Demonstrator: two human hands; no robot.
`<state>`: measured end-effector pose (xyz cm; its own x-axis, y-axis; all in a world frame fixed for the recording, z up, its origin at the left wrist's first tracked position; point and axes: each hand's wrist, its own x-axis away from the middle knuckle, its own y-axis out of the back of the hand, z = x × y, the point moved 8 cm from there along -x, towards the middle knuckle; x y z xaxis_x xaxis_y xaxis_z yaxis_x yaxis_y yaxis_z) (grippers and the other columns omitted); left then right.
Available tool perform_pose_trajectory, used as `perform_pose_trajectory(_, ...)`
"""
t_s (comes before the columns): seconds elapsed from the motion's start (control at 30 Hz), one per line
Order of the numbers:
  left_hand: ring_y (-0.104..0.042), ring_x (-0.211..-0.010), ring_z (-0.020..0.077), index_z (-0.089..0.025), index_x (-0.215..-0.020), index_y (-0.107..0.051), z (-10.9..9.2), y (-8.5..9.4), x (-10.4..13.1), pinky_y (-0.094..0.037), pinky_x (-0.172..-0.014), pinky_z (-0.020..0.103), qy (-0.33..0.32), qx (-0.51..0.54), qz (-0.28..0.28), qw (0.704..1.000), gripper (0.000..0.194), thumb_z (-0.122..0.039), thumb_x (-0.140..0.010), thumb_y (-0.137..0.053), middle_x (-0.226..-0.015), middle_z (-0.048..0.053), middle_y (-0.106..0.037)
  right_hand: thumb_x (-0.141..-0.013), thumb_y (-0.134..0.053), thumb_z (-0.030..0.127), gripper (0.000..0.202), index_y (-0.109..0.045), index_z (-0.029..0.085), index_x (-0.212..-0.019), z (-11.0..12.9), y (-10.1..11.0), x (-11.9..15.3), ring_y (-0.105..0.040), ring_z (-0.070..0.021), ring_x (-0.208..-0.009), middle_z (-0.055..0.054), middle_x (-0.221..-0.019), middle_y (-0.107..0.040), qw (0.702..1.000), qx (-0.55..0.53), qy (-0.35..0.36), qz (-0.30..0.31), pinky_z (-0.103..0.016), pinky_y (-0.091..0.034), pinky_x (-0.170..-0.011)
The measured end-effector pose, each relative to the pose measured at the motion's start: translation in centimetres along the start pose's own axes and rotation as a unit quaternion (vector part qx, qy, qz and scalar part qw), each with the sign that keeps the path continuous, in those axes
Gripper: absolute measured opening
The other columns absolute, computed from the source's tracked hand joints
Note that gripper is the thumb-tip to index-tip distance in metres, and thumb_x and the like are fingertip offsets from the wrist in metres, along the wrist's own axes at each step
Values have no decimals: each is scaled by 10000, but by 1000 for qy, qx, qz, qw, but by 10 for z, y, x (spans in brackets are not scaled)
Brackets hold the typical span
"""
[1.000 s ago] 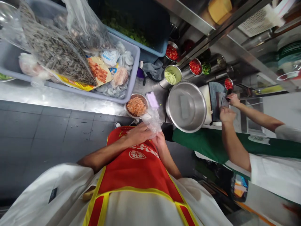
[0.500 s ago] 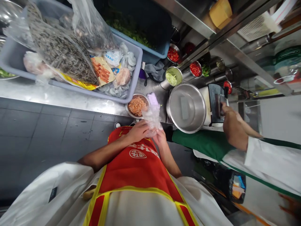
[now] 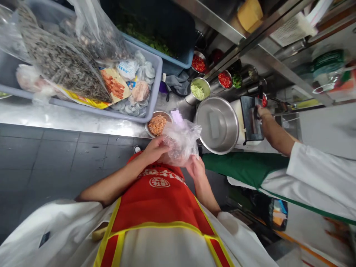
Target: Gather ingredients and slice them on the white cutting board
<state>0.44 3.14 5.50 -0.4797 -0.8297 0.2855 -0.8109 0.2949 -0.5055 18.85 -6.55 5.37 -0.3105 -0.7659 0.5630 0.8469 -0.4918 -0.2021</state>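
Note:
A crumpled clear plastic bag [image 3: 182,142] is spread between my two hands, in front of the red apron. The fingers of my left hand [image 3: 157,149] pinch its left edge, and my right hand [image 3: 195,167] grips it at the lower right. Just beyond the bag, a small metal bowl [image 3: 147,128] of orange-brown shredded food stands at the counter's edge. A blurred pale purple item [image 3: 176,116] lies behind the bag, partly covered by it.
A grey-blue tub [image 3: 157,85] of bagged food stands at left on the steel counter [image 3: 83,120]. Right of the bag sits a large metal pot [image 3: 237,128]. Another person's hand [image 3: 267,116] holds a dark tool farther right. Metal shelving [image 3: 222,20] hangs above.
My hands have moved apart, and the bag between them has opened out wider. The other person's hand has shifted slightly. The whole view has moved a little.

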Motion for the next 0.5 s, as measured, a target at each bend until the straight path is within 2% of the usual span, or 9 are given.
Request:
perform_pose_trajectory(0.13, -621, -734, 147, -198, -853, -566, -62, -4, -4, -531, -676, 275, -56, 3, -8, 998, 239, -326, -749, -739, -787, -26, -614, -611, -907, 565, 437, -767, 264, -895, 55, -19, 20, -727, -235, -838, -26, -876, -782, 996, 5, 92, 21, -393, -604, -850)
perform_pose_trajectory(0.23, -653, -743, 132, -212, -870, -514, -130, -9, -13, -554, -688, 265, -174, -52, -11, 983, 332, -434, -810, -754, -756, -52, -556, -662, -879, 579, 407, -777, 253, -882, 101, -40, 27, -734, -238, -831, -33, -846, -776, 984, 11, 175, 40, -400, -615, -823)
perform_pose_trajectory(0.37, -724, -884, 138, -199, -933, -483, -223, -16, -8, -579, -825, 316, -375, -150, -24, 915, 387, -492, -874, -729, -851, -64, -614, -741, -826, 585, 406, -790, 222, -919, 157, -66, 26, -740, -226, -850, -33, -868, -776, 956, 7, 289, 56, -425, -612, -895)
perform_pose_trajectory(0.43, -735, -893, 136, -177, -963, -465, -259, -18, 0, -583, -851, 350, -442, -202, -41, 873, 339, -428, -924, -690, -884, -64, -655, -772, -816, 552, 364, -793, 216, -912, 180, -79, 23, -738, -193, -830, -19, -865, -775, 940, 21, 334, 65, -378, -614, -888)
perform_pose_trajectory(0.5, -744, -887, 139, -170, -970, -438, -290, -18, 6, -590, -850, 377, -482, -237, -60, 841, 288, -361, -954, -653, -861, -81, -650, -795, -812, 515, 316, -793, 219, -905, 201, -97, 19, -740, -164, -821, -5, -861, -777, 928, 33, 363, 80, -317, -617, -850)
